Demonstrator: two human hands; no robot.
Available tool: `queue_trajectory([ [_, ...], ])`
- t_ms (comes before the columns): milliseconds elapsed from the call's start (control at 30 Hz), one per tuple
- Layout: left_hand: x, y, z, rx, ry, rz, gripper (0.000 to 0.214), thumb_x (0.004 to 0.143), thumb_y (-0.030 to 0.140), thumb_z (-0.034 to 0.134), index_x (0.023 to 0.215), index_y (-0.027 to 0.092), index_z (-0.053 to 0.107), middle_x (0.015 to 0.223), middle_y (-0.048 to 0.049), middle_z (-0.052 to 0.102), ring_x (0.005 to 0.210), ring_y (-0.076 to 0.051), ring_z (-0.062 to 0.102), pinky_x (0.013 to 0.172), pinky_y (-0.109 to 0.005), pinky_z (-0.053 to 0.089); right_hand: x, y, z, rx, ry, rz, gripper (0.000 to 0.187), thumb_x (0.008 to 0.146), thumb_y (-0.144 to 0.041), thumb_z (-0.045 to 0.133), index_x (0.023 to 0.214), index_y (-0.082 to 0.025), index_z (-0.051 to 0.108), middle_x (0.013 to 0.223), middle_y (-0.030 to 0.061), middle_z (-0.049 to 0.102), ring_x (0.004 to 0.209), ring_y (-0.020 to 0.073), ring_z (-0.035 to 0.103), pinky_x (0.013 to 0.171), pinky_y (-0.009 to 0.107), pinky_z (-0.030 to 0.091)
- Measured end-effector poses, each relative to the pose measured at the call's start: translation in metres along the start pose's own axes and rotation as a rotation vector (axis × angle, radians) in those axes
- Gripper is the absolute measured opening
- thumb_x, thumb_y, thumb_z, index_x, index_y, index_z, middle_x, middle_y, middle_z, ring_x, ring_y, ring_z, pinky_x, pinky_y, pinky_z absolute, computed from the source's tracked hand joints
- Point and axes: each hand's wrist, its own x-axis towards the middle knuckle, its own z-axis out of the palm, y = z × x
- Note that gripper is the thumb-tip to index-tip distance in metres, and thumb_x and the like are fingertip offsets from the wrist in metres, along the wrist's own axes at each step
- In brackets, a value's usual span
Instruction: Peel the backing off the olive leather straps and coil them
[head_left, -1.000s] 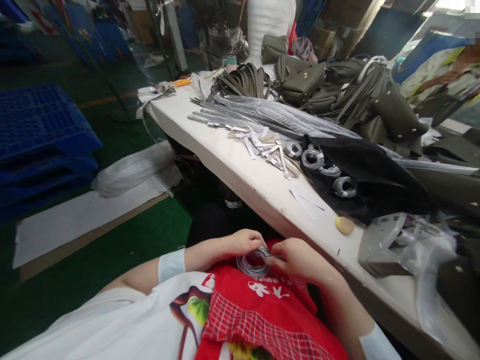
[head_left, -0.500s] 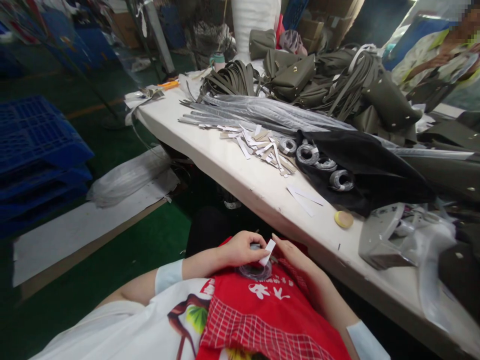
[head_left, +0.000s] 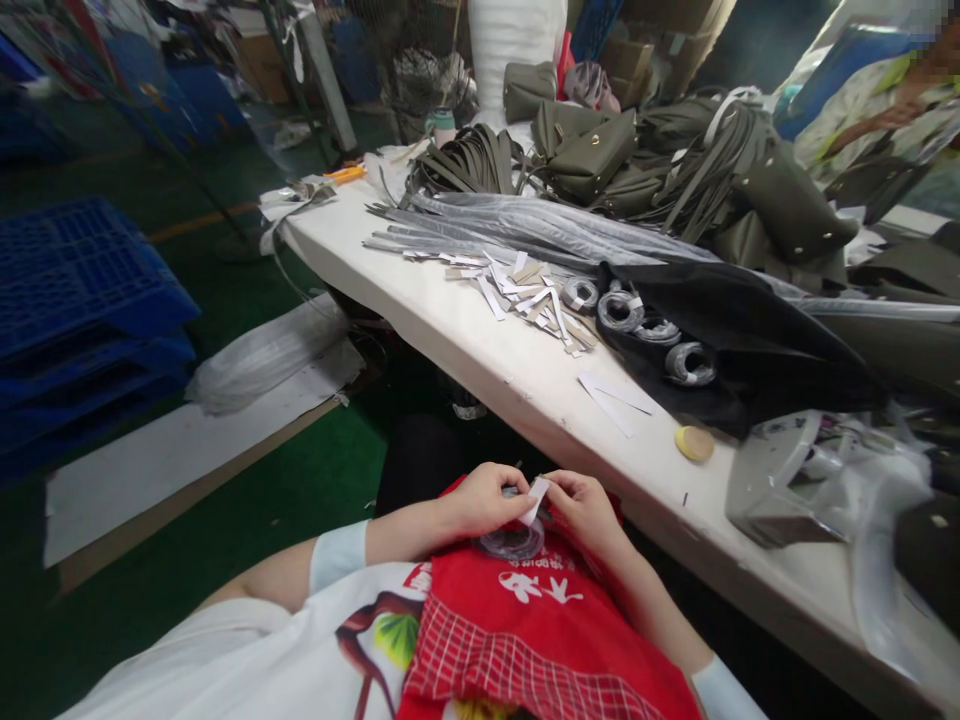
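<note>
My left hand [head_left: 484,498] and my right hand [head_left: 583,506] meet over my lap, just below the table's near edge. Both pinch a small white paper strip [head_left: 536,498] between their fingertips. Under the hands a clear roll of tape [head_left: 514,541] lies on my red apron [head_left: 540,620]. The fingers of both hands are closed on the strip.
The white table [head_left: 517,375] carries a heap of white paper strips [head_left: 525,290], several tape rolls [head_left: 637,325] on black cloth, long grey strips, olive straps and bags [head_left: 592,150], and a small yellow disc [head_left: 694,443]. Blue crates [head_left: 75,290] stand left on the green floor. Another person sits at far right.
A second ago both hands gripped the tape roll. The white strip has since come up off the roll, and my right hand has closed onto it beside the left.
</note>
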Motion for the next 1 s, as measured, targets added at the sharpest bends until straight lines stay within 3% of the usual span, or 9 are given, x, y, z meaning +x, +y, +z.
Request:
queue_trajectory([
  [133,0.000,0.004,0.005,0.071,0.058,0.044,0.019,0.076,0.034,0.063,0.074,0.015,0.064,0.069,-0.0015,0.067,0.062,-0.014,0.060,0.057,-0.022,0.043,-0.002,-0.007,-0.014,0.097,-0.163,-0.010,0.047,0.085,-0.056,0.055,0.075,-0.013,0.073,0.075,0.0079,0.072,0.072,0.0203,0.062,0.070,0.030,0.048],
  [300,-0.003,0.010,0.008,0.205,0.158,0.143,0.020,0.071,0.031,0.068,0.081,0.018,0.057,0.080,-0.0010,0.066,0.071,-0.015,0.060,0.063,-0.024,0.044,-0.005,-0.013,-0.017,0.007,-0.168,0.046,0.037,0.074,-0.049,0.071,0.077,-0.013,0.074,0.076,0.0074,0.072,0.069,0.0196,0.062,0.068,0.030,0.048],
  [433,-0.005,0.013,0.009,0.235,0.141,0.132,0.023,0.073,0.035,0.068,0.083,0.018,0.056,0.083,-0.0024,0.067,0.073,-0.016,0.060,0.064,-0.025,0.044,-0.001,-0.008,-0.014,0.032,-0.237,0.053,0.028,0.074,-0.041,0.071,0.074,-0.014,0.071,0.073,0.0048,0.071,0.066,0.0174,0.061,0.067,0.029,0.048],
  [567,-0.004,0.009,0.004,0.223,0.042,0.084,0.030,0.068,0.036,0.072,0.088,0.018,0.059,0.083,-0.0037,0.068,0.074,-0.018,0.062,0.063,-0.025,0.045,-0.002,-0.002,-0.007,-0.073,-0.155,-0.006,0.017,0.076,-0.033,0.067,0.072,-0.017,0.069,0.074,0.0047,0.072,0.069,0.0196,0.064,0.068,0.030,0.049],
  [700,0.005,-0.002,-0.005,-0.046,-0.250,-0.131,0.037,0.067,0.041,0.073,0.090,0.015,0.060,0.065,-0.0011,0.065,0.053,-0.014,0.059,0.051,-0.024,0.043,-0.010,-0.007,-0.003,-0.321,-0.017,-0.179,0.015,0.083,-0.027,0.060,0.077,-0.020,0.071,0.078,0.0051,0.073,0.072,0.0207,0.066,0.070,0.033,0.051],
  [867,0.022,0.006,-0.015,-0.443,-0.171,-0.074,0.048,0.056,0.036,0.082,0.092,0.011,0.064,0.071,-0.0028,0.066,0.058,-0.012,0.057,0.055,-0.023,0.043,-0.024,-0.019,-0.008,-0.524,0.054,-0.559,0.031,0.089,-0.019,0.050,0.117,-0.023,0.064,0.114,0.0097,0.067,0.105,0.0242,0.061,0.092,0.041,0.050],
  [1000,0.032,0.025,-0.005,-0.527,-0.132,-0.051,0.043,0.062,0.046,0.079,0.082,0.011,0.065,0.072,-0.0027,0.065,0.064,-0.013,0.058,0.062,-0.024,0.044,-0.036,-0.029,-0.015,-0.622,0.140,-0.679,0.040,0.087,-0.012,0.050,0.124,-0.024,0.059,0.118,0.0091,0.066,0.109,0.0233,0.059,0.096,0.042,0.049],
])
